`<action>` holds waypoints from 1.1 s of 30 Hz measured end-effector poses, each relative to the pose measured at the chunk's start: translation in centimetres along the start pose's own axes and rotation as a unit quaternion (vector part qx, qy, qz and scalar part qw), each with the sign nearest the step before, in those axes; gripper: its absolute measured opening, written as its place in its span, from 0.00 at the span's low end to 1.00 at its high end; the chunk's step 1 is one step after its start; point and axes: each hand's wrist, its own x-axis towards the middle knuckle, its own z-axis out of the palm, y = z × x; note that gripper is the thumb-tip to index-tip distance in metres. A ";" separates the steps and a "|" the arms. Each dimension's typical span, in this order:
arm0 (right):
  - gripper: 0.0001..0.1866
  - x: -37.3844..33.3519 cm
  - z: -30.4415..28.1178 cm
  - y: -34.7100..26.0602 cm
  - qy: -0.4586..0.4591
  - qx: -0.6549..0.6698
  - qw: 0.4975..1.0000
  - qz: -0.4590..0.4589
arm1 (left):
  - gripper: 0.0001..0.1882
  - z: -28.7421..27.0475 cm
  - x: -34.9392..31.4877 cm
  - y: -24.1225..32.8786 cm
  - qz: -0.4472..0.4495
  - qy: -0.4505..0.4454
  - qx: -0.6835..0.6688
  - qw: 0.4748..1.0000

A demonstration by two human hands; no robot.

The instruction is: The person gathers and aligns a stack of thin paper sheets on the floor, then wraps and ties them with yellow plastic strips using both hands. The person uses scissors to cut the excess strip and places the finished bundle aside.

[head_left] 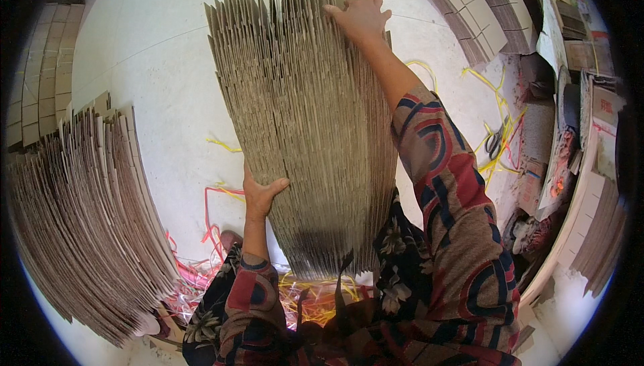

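A tall bundle of brown cardboard sheets (308,131), packed face to face with their edges up, stands in front of me. My left hand (260,195) clasps its left side near the lower half, the thumb laid over the edges and the other fingers mostly hidden. At the far right corner, my right hand (361,17) grips the bundle, thumb on top and fingers spread over the outer sheets. The far edges fan apart unevenly, while the near part is packed tight against my dark flowered trousers (402,252).
Another cardboard stack (87,225) stands on the left. Flat cardboard bundles (463,11) lie at the far right. Yellow strapping (496,98) lies on the floor beside black-handled scissors (495,143). Red and white strap scraps (194,285) pile up near my feet.
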 end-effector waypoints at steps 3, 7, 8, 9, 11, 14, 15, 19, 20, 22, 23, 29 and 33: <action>0.21 0.0 0.9 0.4 0.039 0.055 0.998 -0.007 | 0.48 -0.1 0.1 -0.3 -0.002 -0.001 0.009 1.000; 0.17 1.2 3.7 2.2 0.161 0.019 0.984 -0.069 | 0.46 0.2 0.1 -0.1 -0.019 0.002 0.002 1.000; 0.16 1.2 3.7 1.9 0.170 0.005 0.981 -0.092 | 0.45 0.1 -0.1 0.2 -0.029 0.008 -0.004 1.000; 0.16 1.2 3.7 1.7 0.179 -0.009 0.977 -0.115 | 0.45 -0.1 -0.1 0.4 -0.031 0.008 -0.004 0.999; 0.16 0.6 2.2 0.9 0.050 -0.070 0.991 -0.105 | 0.44 -0.5 -0.2 0.6 -0.035 0.008 -0.004 0.999; 0.21 0.6 2.6 0.3 0.044 -0.033 0.993 -0.103 | 0.44 -0.5 -0.1 0.6 -0.021 0.006 -0.007 1.000; 0.24 0.8 2.9 0.6 0.075 -0.003 0.992 -0.104 | 0.44 -0.4 0.0 0.5 -0.022 0.000 -0.008 1.000; 0.32 -0.5 1.3 -1.3 0.029 0.020 0.997 -0.073 | 0.44 -1.1 0.0 -0.4 -0.032 0.004 -0.001 0.999; 0.32 -0.7 1.1 -1.3 0.028 0.015 0.997 -0.075 | 0.44 -1.1 0.0 -0.4 -0.034 0.003 0.001 0.999; 0.32 -0.8 0.8 -1.6 0.021 0.008 0.997 -0.074 | 0.44 -1.0 0.1 -0.5 -0.022 0.003 -0.003 1.000; 0.31 -0.7 1.0 -1.5 0.016 0.005 0.997 -0.071 | 0.45 -0.9 0.1 -0.5 -0.016 0.003 -0.006 1.000; 0.27 0.3 3.0 -0.5 0.098 0.035 0.989 -0.109 | 0.45 -0.8 0.1 -0.4 -0.035 0.003 -0.008 0.999; 0.25 0.4 2.9 -1.0 0.062 -0.043 0.980 -0.185 | 0.45 -0.9 0.0 -0.2 -0.026 0.004 -0.007 1.000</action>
